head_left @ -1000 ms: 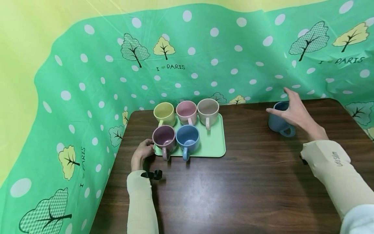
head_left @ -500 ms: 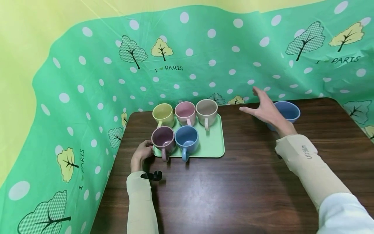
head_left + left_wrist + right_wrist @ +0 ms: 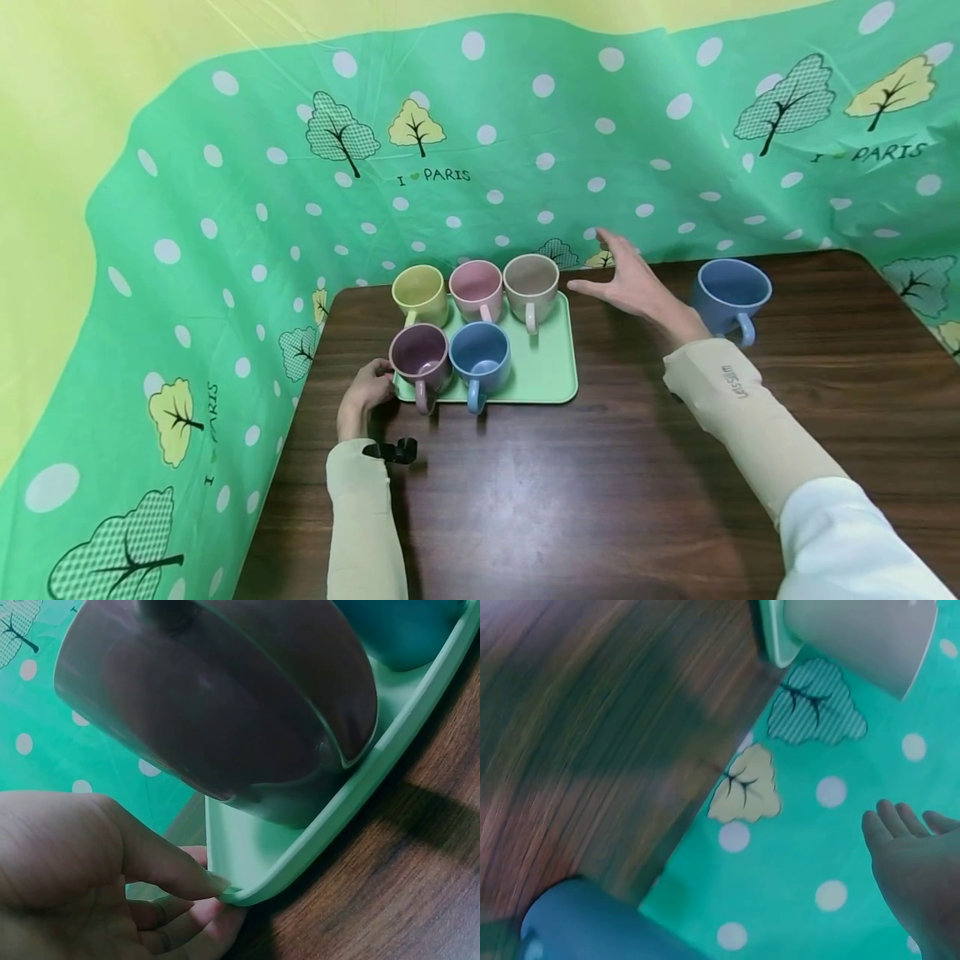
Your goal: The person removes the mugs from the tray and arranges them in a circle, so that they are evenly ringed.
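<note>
My left hand pinches the near-left corner of a light green tray, the thumb over its rim and the other fingers at its underside, as the left wrist view shows. Closest to that hand on the tray stands a purple mug, beside a blue mug. Behind them are a yellow mug, a pink mug and a beige mug. With thumb and fingers spread, my right hand is in the air to the right of the beige mug, apart from it and holding nothing.
Another blue mug stands on the dark wooden table at the back right, partly behind the right forearm. A green and yellow printed cloth hangs along the table's back and left edges.
My right hand has left the blue mug at the back right and moved left toward the beige mug, its fingers still spread. The left hand has stayed on the tray corner.
</note>
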{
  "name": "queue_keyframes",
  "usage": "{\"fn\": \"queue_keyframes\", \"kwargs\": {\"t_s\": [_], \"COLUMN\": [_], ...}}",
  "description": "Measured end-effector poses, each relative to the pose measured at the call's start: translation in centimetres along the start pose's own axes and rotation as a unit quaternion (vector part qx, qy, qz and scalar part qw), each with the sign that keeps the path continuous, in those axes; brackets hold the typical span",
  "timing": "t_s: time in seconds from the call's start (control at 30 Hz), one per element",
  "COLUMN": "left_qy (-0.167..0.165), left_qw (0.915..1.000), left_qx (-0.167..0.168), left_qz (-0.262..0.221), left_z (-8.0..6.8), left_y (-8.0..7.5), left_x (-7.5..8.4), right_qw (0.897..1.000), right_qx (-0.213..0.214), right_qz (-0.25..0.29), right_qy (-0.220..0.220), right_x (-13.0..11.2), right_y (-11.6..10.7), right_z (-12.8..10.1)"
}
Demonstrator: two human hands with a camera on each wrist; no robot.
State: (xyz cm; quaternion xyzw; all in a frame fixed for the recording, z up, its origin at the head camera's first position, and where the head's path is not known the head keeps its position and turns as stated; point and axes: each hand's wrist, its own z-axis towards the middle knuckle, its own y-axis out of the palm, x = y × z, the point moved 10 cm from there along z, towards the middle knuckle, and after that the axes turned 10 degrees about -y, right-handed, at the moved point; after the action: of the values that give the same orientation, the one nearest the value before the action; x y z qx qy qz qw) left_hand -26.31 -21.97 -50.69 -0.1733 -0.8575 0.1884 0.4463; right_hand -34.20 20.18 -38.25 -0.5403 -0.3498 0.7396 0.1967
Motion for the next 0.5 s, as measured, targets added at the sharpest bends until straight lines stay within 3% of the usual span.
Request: {"fn": "queue_keyframes", "kwargs": {"t_s": [0.5], "left_qy": [0.001], "left_qw": [1.0000], "left_qx": [0.005], "left_qz": [-0.003], "left_z": [-0.3], "left_y": [0.1], "left_x": [-0.1], "right_qw": [0.999], "right_qx": [-0.031], "right_qz": [0.006], "right_qy": [-0.003], "right_x": [-1.6], "right_y": [5.1], "right_z": [1.6]}}
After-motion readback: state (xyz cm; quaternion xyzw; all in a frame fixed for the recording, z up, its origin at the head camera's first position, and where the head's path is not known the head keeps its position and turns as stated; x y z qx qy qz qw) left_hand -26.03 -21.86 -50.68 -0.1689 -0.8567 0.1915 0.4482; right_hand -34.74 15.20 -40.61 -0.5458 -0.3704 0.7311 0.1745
